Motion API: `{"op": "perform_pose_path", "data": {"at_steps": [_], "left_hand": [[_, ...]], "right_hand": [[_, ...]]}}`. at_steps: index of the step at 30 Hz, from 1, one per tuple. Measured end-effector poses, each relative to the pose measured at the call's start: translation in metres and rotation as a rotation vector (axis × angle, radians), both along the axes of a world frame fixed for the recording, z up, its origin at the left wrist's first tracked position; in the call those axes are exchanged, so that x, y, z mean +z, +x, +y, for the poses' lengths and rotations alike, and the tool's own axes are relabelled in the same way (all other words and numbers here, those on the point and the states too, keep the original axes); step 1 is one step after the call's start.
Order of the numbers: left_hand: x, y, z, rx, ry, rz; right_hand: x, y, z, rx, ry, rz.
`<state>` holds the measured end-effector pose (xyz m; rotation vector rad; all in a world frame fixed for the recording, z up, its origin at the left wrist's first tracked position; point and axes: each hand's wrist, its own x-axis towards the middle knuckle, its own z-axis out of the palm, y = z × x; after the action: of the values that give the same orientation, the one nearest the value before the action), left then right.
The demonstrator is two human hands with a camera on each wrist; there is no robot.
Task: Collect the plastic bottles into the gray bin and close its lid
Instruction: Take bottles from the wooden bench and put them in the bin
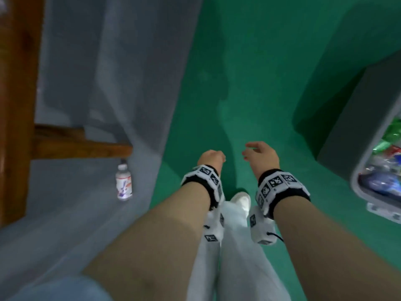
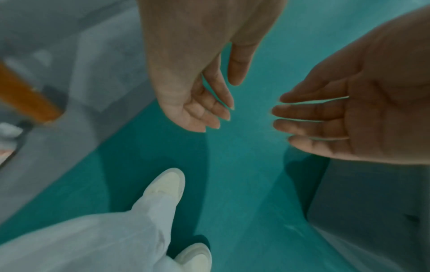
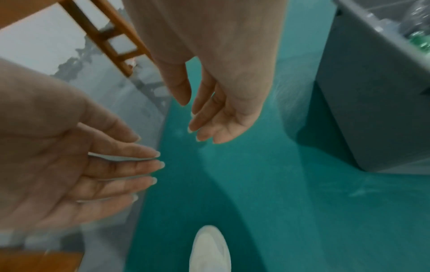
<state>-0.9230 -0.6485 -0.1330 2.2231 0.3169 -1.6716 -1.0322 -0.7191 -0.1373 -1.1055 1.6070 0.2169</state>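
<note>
The gray bin [image 1: 347,118] stands on the green floor [image 1: 249,72] at the right edge of the head view, its top open toward the camera. Inside it lies a heap of plastic bottles [image 1: 388,153]: clear ones, some with green labels or caps, a bluish one lower down, and a touch of red among them. How many there are cannot be told, as the heap is blurred and cut off by the frame edge. The pale rim [image 1: 358,183] of the bin curves round the opening. In the right wrist view the same bin shows as a gray wall [image 3: 363,103] with crumpled clear and green bottles above its upper edge.

One more plastic bottle [image 1: 124,182] stands upright well apart from the bin, on the gray floor [image 1: 71,203] at the left, just beside the foot of a wooden frame [image 1: 82,146]. It has a white cap and a white label with orange and purple marks.

Between the two, the person's hands hang over the green floor, near each other but not touching. The left hand [image 1: 211,158] is empty, its fingers loosely bent and spread. The right hand [image 1: 260,154] is likewise empty, with relaxed, slightly parted fingers. Each wrist bears a black band with white marker blocks [image 1: 204,179]. Below the hands are pale trousers [image 1: 236,257] and a white shoe [image 1: 240,202].
</note>
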Motion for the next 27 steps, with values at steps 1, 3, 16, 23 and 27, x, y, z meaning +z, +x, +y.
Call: {"op": "perform_pose_path", "data": {"at_steps": [1, 3, 16, 23, 27], "left_hand": [[-0.006, 0.003, 0.017, 0.006, 0.012, 0.019], [-0.016, 0.006, 0.043, 0.034, -0.004, 0.033], [-0.042, 0.084, 0.231, 0.170, 0.098, -0.161], [-0.058, 0.147, 0.332, -0.056, 0.246, -0.191], [-0.096, 0.175, 0.372, -0.196, 0.250, -0.183]], "right_hand": [[-0.007, 0.004, 0.016, 0.040, 0.026, 0.005], [-0.020, 0.012, 0.043, 0.140, 0.062, 0.024], [-0.029, 0.057, 0.167, 0.604, 0.083, 0.107], [-0.050, 0.114, 0.247, 0.588, 0.137, 0.061], [-0.081, 0.135, 0.281, 0.559, 0.134, 0.064]]}}
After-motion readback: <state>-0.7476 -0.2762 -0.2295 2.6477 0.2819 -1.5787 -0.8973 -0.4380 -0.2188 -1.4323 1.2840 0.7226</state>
